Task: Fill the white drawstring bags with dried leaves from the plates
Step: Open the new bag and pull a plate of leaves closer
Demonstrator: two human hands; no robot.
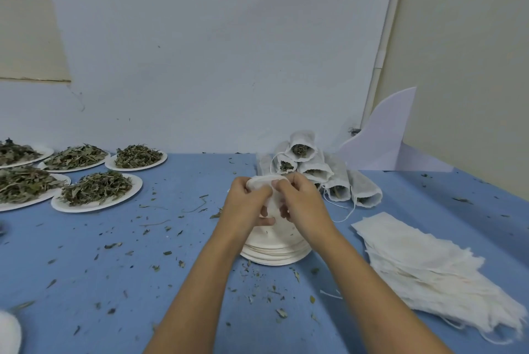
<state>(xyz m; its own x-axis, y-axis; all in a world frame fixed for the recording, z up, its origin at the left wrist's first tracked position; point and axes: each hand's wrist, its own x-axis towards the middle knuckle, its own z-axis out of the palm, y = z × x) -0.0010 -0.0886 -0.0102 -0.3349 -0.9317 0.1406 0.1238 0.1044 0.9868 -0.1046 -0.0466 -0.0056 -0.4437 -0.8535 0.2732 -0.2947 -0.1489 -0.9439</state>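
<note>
A person's two bare hands work over a stack of empty white paper plates (275, 257) on a blue tabletop (114, 273) strewn with leaf crumbs. Directly above the stack, the left hand (246, 202) and right hand (304, 202) both hold one small white fabric drawstring bag (264, 182). Their fingers are curled and pinch its rim on either side, apparently spreading the mouth open. Whether the bag holds any leaves cannot be seen.

Well to the left of the stack sit several white paper plates heaped with dried green-brown leaves (97, 191). Just behind the stack and to its right lies a pile of filled white bags (315, 170), leaves showing at their open mouths. To the right of the stack is a flat heap of unfilled white bags (415, 259).

The step appears to be opening a fresh bag for filling. Next, one hand would need to keep the mouth wide while the other reaches left for a pinch of leaves.
</note>
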